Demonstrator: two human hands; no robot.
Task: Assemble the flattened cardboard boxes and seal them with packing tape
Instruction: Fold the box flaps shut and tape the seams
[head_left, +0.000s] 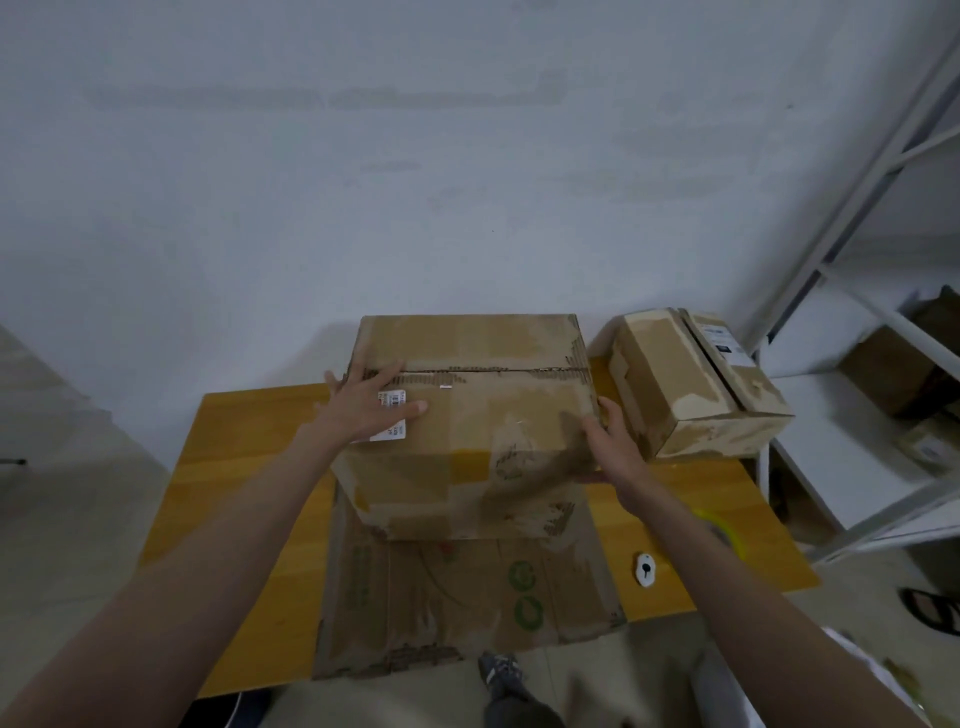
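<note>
**Big box erected, top seam not taped — watch the slide**

The large cardboard box (467, 410) sits at centre of the wooden surface (244, 441), standing on a flattened cardboard box (467, 592) that runs toward 6 o'clock and overhangs the near edge.

Your left hand (371, 408) lies flat on the top at 9 o'clock, fingers spread across the white label (393, 415) and reaching the seam (483, 370). Grip there is spread, pressing, not pinching. Your right hand (613, 447) wraps the near-right corner at 3 o'clock, fingers curled onto the edge.

A smaller box (696, 384) sits just beside it at 2 o'clock. The tape roll (722, 530) is at 4 o'clock, partly behind your right forearm; a small white cutter (645, 569) lies near it at 5 o'clock.

Risks, as I judge them:
- Seam looks closed but I see no fresh tape. Lift the left hand and the flaps may spring up.
- Cardboard on cardboard is slick; a sideways push could slide the box.
- Reaching for tape frees the corner, so the box can rotate into the smaller box.
</note>
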